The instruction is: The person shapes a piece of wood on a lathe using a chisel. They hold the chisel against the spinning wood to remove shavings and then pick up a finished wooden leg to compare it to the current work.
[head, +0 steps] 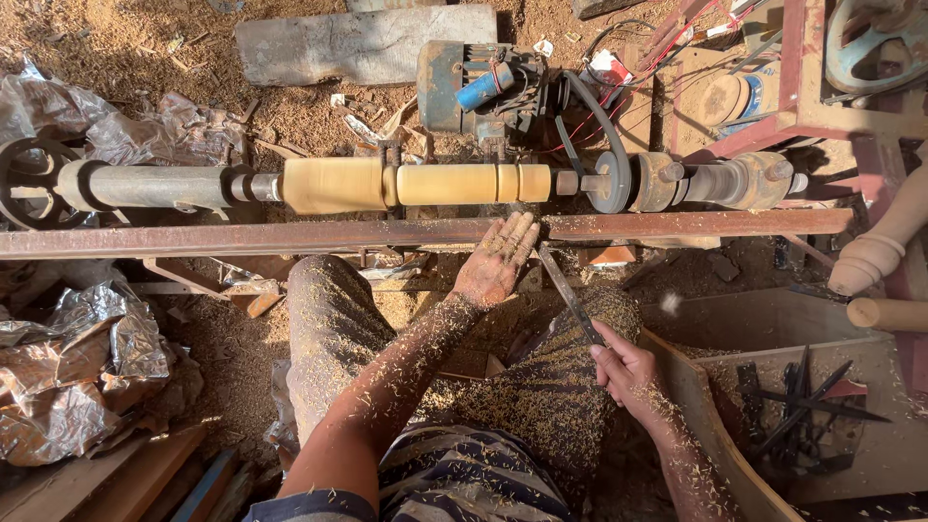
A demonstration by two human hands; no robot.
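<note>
Near the middle of the frame the left hand (pixel 496 263) lies flat on the rusty steel rail (pixel 290 237) that runs across the picture; its fingers (pixel 517 237) are stretched out straight and close together, gripping nothing, with their tips at the rail's near edge just below the turned piece. The forearm and hand are dusted with pale wood chips.

Lower and to the right, the right hand (pixel 633 372) has its fingers wrapped tight around the handle end of a long, thin metal chisel (pixel 565 290). The blade slants up and to the left, its tip reaching the rail just beside the left hand's fingertips.

Just above the rail, in the upper centre, a pale yellow wooden workpiece (pixel 416 184) sits horizontally in the lathe — a thicker section at the left, a narrower grooved run toward the right. Right of it stands a belt pulley (pixel 611 184), and behind it a blue motor (pixel 474 87).

Sawdust covers the floor (pixel 126 48). Crumpled plastic sheeting (pixel 68 377) lies at the lower left — and a wooden box (pixel 870 435) holding dark tools (pixel 797 406) sits at the lower right.
</note>
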